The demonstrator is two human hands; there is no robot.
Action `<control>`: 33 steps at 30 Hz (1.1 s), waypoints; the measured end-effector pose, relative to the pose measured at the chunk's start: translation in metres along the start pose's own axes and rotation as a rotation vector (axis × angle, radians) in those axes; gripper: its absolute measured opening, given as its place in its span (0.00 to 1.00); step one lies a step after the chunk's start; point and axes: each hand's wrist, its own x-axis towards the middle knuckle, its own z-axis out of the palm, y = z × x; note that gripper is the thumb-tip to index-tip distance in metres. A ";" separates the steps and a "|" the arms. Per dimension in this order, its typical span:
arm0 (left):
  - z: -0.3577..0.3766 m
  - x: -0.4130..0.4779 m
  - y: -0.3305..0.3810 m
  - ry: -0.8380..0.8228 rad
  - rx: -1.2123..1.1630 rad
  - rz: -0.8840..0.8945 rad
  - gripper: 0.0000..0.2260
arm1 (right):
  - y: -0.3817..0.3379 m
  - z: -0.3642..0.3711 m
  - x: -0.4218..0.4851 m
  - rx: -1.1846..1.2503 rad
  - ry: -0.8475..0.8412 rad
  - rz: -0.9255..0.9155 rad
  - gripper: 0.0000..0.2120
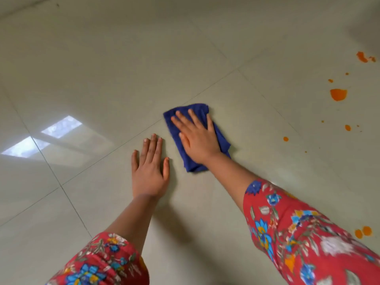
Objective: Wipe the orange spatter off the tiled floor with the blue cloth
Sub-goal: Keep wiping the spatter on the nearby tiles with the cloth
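Observation:
A folded blue cloth point(176, 128) lies flat on the pale tiled floor point(123, 58) near the middle of the view. My right hand point(197, 138) presses on it with straight, spread fingers. My left hand point(150, 169) rests flat on the bare tile just left of the cloth, fingers straight, holding nothing. Orange spatter is scattered to the right of the cloth: a large blob point(338, 94), a smear point(363, 57) farther back, several small drops point(347, 127), and two round spots point(363, 232) near my right sleeve. The cloth lies apart from all of these.
Grout lines point(98, 159) cross the glossy tiles diagonally. A bright window reflection point(47, 136) shines on the floor at the left. A dark blurred shape point(368, 27) sits at the top right corner.

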 end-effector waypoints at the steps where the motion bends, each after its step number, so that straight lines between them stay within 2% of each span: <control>1: 0.001 0.000 0.000 -0.001 -0.001 -0.002 0.26 | 0.010 0.000 0.009 0.003 0.010 0.090 0.26; 4: 0.000 -0.001 0.002 -0.007 0.006 -0.001 0.26 | 0.015 0.007 -0.020 0.081 0.120 0.478 0.26; 5: 0.001 0.000 0.002 -0.007 0.013 -0.003 0.27 | 0.002 0.009 -0.040 0.072 0.128 0.505 0.27; 6: 0.001 0.001 0.002 -0.011 0.016 -0.005 0.27 | -0.016 0.011 -0.058 0.049 0.109 0.430 0.27; 9: 0.000 0.001 0.003 -0.019 0.014 -0.011 0.27 | -0.045 0.011 -0.053 0.061 0.018 0.014 0.27; 10: 0.000 0.002 0.003 -0.014 0.011 -0.015 0.27 | -0.042 0.007 -0.029 0.064 0.015 -0.064 0.27; 12: -0.001 0.001 0.003 -0.012 0.019 -0.012 0.27 | -0.023 -0.001 0.019 0.034 -0.002 -0.084 0.27; 13: -0.001 0.000 0.003 -0.007 0.025 -0.010 0.27 | -0.008 -0.002 0.037 0.016 -0.016 -0.017 0.26; 15: -0.001 0.001 0.002 -0.013 0.023 -0.004 0.27 | 0.028 0.000 0.048 0.032 -0.007 0.247 0.25; 17: -0.001 0.000 0.001 -0.020 0.023 0.000 0.27 | 0.044 0.003 0.019 0.116 0.082 0.540 0.25; 19: 0.001 -0.001 0.001 -0.018 0.025 -0.006 0.27 | 0.022 0.008 -0.028 0.101 0.149 0.657 0.27; 21: 0.002 0.001 0.001 -0.018 0.032 -0.012 0.27 | -0.023 0.015 -0.069 0.069 0.148 0.516 0.28; 23: 0.001 0.002 0.001 -0.022 0.030 -0.015 0.27 | -0.052 0.016 -0.074 0.061 0.090 0.228 0.27; 25: 0.001 0.002 0.001 -0.022 0.031 -0.009 0.27 | -0.044 0.011 -0.040 0.066 0.055 0.039 0.27; 26: 0.001 0.001 0.001 -0.024 0.034 -0.006 0.27 | -0.032 0.008 -0.022 0.055 0.033 0.015 0.27; 28: 0.002 -0.002 0.001 -0.023 0.039 -0.002 0.27 | 0.005 0.007 0.003 0.014 0.022 0.126 0.27; 31: 0.001 0.000 0.001 -0.022 0.038 -0.008 0.27 | 0.050 0.009 -0.018 0.078 0.112 0.555 0.26; 33: 0.001 0.001 0.002 -0.022 0.041 -0.010 0.27 | 0.034 0.010 -0.062 0.100 0.158 0.734 0.27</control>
